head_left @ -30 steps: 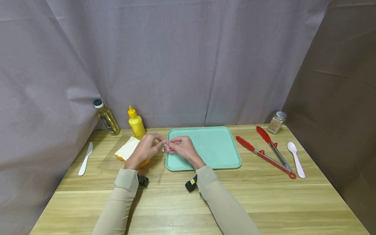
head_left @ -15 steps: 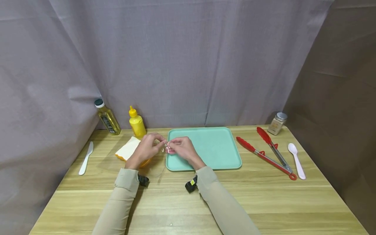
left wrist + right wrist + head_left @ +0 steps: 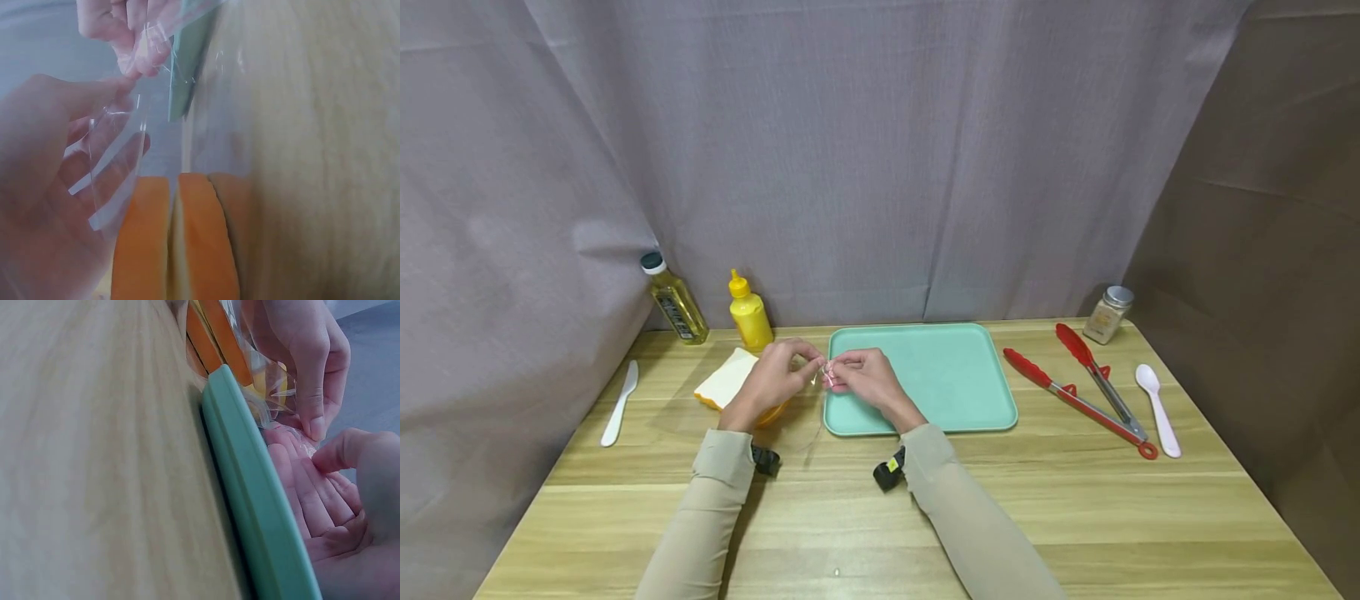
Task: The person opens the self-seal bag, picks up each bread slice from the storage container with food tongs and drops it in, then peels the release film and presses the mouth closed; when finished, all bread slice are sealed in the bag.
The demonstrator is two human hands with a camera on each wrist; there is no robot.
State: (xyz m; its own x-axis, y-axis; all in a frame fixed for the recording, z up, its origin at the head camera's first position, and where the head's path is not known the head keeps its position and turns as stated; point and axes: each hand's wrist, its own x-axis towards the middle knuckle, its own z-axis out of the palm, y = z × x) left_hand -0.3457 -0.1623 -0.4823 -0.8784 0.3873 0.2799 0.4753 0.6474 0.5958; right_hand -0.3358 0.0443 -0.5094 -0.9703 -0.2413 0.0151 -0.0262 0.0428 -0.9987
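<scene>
Clear plastic bag point(image 3: 150, 44) with bread slices point(image 3: 203, 237) inside lies left of the mint-green tray point(image 3: 955, 383). The slices have orange crusts and a white face. My left hand point(image 3: 775, 375) reaches over the bread and pinches the bag's gathered mouth between thumb and fingers. Opposite it, my right hand point(image 3: 868, 377) pinches the same gathered plastic over the tray's left edge, its other fingers spread beneath in the right wrist view. The fingertips of both hands nearly meet at the shiny, crinkled film.
A white knife point(image 3: 620, 404) lies at the left. Behind the bread stand an oil bottle point(image 3: 675, 304) and a yellow squeeze bottle point(image 3: 750, 317). Right of the tray are red-tipped tongs point(image 3: 1093, 404), a white spoon point(image 3: 1157, 408) and a spice jar point(image 3: 1107, 315).
Both hands stay in almost the same place. The crinkled plastic between the fingertips shifts slightly, and its glints change.
</scene>
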